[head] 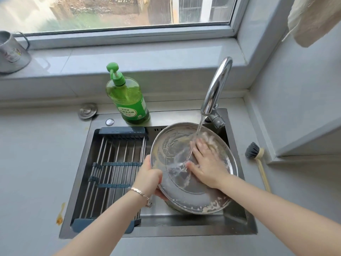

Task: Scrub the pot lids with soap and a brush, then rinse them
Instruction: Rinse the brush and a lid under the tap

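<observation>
Rinsing a pot lid [181,191] over the sink [166,233]: the round steel lid is held tilted above the right half of the sink, hollow side up toward the camera. The left hand [149,178], with a bracelet [140,192] at its wrist, grips the lid's left rim, fingers curled under the edge and thumb on top. The right hand [206,167] lies flat inside the lid with fingers straight and spread, holding nothing and pressing on the wet metal. Water [198,132] runs from the curved faucet [215,85], mounted at the sink's back right corner, and lands on the right hand's fingers and the lid's inner face. Whitish suds cling to the lid near its lower rim and along its upper left side.

A slatted drying rack [114,163] with dark blue ends covers the left half of the sink. The green soap bottle [129,100] with a pump top stands upright on the sink's back ledge, left of the faucet. The brush [255,154], dark bristles and pale wooden handle, lies on the counter just right of the sink, untouched by either hand. A round metal sink plug [87,110] rests on the counter behind the sink's back left corner. An orange smear [60,215] marks the counter left of the sink. A metal mug [13,50] stands on the windowsill, far behind and left of the sink.
</observation>
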Demonstrator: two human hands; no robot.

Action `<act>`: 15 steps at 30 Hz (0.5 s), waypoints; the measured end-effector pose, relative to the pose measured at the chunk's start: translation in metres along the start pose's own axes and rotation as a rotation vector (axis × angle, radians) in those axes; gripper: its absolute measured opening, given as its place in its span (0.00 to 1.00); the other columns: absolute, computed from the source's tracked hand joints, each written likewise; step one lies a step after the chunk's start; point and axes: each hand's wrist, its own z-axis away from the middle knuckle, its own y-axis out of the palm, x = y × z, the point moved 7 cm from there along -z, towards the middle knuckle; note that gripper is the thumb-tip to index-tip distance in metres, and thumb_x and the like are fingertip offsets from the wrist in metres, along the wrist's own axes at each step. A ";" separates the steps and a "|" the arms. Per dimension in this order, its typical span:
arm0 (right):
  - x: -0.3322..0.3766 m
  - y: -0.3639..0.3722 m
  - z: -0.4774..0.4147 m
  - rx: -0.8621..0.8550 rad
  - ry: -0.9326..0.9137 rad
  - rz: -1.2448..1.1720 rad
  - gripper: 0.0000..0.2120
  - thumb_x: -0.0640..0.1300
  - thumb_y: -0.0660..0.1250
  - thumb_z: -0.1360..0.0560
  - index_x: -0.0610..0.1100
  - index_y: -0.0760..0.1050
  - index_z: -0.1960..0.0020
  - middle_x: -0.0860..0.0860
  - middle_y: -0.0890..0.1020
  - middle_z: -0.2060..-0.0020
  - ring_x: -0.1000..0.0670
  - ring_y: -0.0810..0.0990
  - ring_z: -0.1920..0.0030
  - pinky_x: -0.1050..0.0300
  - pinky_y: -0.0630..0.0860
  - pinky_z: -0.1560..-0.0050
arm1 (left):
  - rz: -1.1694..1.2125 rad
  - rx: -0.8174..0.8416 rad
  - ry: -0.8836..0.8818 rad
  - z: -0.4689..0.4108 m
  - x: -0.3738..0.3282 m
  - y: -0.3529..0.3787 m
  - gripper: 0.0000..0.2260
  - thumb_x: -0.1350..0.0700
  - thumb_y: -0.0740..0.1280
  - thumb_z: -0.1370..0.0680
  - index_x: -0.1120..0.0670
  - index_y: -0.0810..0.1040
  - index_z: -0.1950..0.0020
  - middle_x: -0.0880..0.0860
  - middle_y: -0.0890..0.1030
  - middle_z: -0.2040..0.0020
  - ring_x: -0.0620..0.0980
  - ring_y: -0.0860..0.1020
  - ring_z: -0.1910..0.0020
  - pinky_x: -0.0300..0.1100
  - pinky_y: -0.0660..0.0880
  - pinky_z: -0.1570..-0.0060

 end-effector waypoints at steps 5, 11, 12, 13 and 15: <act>0.034 -0.014 -0.036 -0.123 0.114 -0.161 0.38 0.65 0.38 0.26 0.43 0.39 0.24 0.48 0.39 0.24 0.53 0.34 0.26 0.50 0.34 0.26 | -0.001 0.006 0.073 -0.004 -0.006 0.013 0.24 0.75 0.52 0.29 0.46 0.69 0.52 0.58 0.77 0.51 0.62 0.79 0.57 0.58 0.78 0.71; 0.079 0.010 0.007 0.015 -0.584 -0.080 0.31 0.63 0.38 0.23 0.49 0.42 0.25 0.52 0.45 0.25 0.53 0.40 0.25 0.55 0.36 0.26 | 0.177 0.028 0.035 -0.012 -0.001 0.003 0.24 0.76 0.66 0.35 0.48 0.68 0.53 0.56 0.81 0.50 0.55 0.81 0.54 0.63 0.77 0.61; 0.067 0.009 0.002 0.012 -0.544 -0.045 0.33 0.66 0.36 0.25 0.50 0.42 0.26 0.52 0.44 0.25 0.53 0.39 0.25 0.54 0.37 0.26 | 0.101 0.029 0.009 -0.010 0.004 0.002 0.23 0.76 0.59 0.31 0.47 0.69 0.52 0.57 0.79 0.47 0.58 0.80 0.55 0.64 0.77 0.67; 0.055 0.007 -0.007 -0.002 -0.443 -0.022 0.35 0.68 0.32 0.27 0.51 0.40 0.26 0.53 0.41 0.26 0.53 0.37 0.26 0.51 0.38 0.26 | 0.031 0.030 -0.010 -0.009 0.008 0.003 0.24 0.75 0.54 0.29 0.46 0.70 0.51 0.58 0.78 0.46 0.60 0.80 0.57 0.62 0.76 0.71; 0.046 0.003 -0.023 -0.023 -0.251 -0.020 0.40 0.71 0.29 0.31 0.49 0.37 0.26 0.54 0.36 0.29 0.55 0.33 0.28 0.49 0.39 0.26 | -0.001 0.018 -0.006 -0.007 0.007 0.007 0.24 0.76 0.52 0.29 0.46 0.70 0.52 0.59 0.77 0.46 0.61 0.79 0.55 0.56 0.77 0.71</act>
